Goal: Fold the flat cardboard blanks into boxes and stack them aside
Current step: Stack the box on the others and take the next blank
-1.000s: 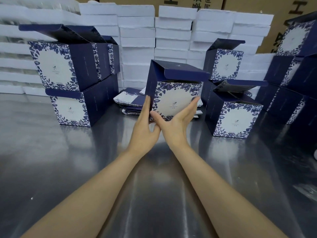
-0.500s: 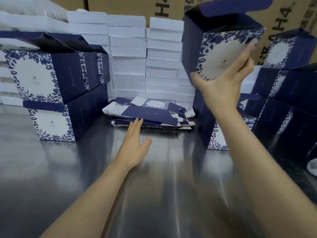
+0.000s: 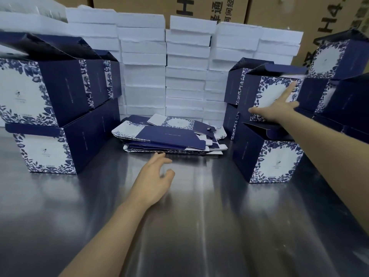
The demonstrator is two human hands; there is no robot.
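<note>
- Closest in, the shiny brushed-steel table (image 3: 189,236) fills the foreground, with both bare forearms stretched out across it.
- Just past centre, the left hand (image 3: 153,180) hovers low over the steel. Its fingers are loose and spread, grasping nothing, with the fingertips just short of the pile ahead.
- At 12 o'clock from that hand lies the loose pile of flat navy-and-white floral cardboard blanks (image 3: 169,136). Several are unfolded, so there is plenty of work left.
- Out at 2 o'clock, the right hand (image 3: 276,111) lies flat against the white front of a folded navy floral box (image 3: 271,88), fingers straight and thumb spread, pressing rather than gripping.
- That box has its lid flap up and sits on top of a lower folded box (image 3: 275,160). It looks as though it is being seated on the stack.
- More finished navy boxes (image 3: 347,96) crowd in at 3 o'clock, and at 9 o'clock a left-hand stack of folded boxes (image 3: 60,90) stands two high. A good batch is done, and the next blank looks set for the left hand.
- Behind the pile rises a wall of white slab-like packs (image 3: 185,76).
- Farthest back stand brown corrugated shipping cartons (image 3: 219,9) with black print. The place looks like a packing room.
</note>
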